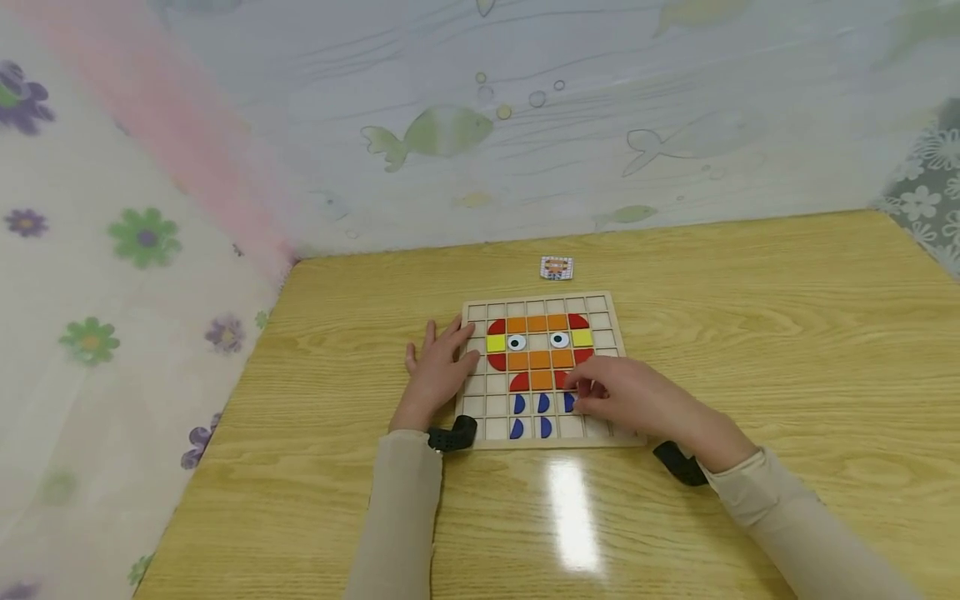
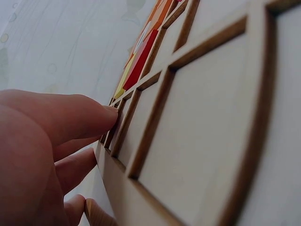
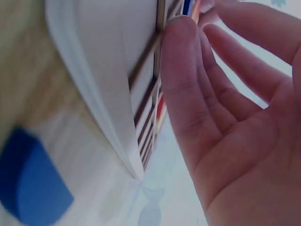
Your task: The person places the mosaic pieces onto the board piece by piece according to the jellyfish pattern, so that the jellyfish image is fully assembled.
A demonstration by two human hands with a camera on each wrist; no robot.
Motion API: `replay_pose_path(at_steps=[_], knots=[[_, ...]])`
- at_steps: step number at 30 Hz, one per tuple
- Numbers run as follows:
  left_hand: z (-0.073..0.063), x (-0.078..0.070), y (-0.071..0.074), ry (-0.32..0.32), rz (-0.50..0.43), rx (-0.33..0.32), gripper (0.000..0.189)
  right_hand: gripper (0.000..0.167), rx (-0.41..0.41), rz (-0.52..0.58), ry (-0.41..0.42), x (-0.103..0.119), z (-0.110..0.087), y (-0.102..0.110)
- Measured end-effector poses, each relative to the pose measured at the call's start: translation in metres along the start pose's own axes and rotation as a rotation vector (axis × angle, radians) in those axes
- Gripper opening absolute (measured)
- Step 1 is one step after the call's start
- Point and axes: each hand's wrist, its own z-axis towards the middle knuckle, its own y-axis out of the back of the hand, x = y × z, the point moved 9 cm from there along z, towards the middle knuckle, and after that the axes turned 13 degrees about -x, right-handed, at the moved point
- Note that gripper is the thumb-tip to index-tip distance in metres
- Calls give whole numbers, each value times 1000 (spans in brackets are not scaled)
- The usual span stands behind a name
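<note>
A wooden grid board point(image 1: 495, 407) lies on the table, holding red, orange and yellow pieces, two round eye pieces and several blue half-circle pieces point(image 1: 519, 404). My left hand point(image 1: 437, 371) rests at the board's left edge with fingers spread; in the left wrist view its thumb point(image 2: 96, 117) touches the frame. Over the lower right squares, my right hand point(image 1: 637, 396) pinches a blue half-circle piece point(image 1: 569, 402) between thumb and fingers. Only a sliver of that blue piece point(image 3: 186, 7) shows in the right wrist view.
A small picture card point(image 1: 557, 267) lies on the table point(image 1: 337, 333) behind the board. Another blue piece point(image 3: 35, 179) lies beside the board in the right wrist view. A patterned wall point(image 1: 525, 167) rises at the table's far edge.
</note>
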Motion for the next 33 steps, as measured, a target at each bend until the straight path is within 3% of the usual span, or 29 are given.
replay_pose_path(at_steps=[12,23,33], knots=[[0,2,0,-6,-17,4,48,16,19,-3,-19,-10,-3,18],[0,0,1,-7,-20,-4,48,8,15,-65,-34,-42,-28,34],[0,1,1,-3,-23,-12,48,16,38,-108,-63,-58,-50,45]])
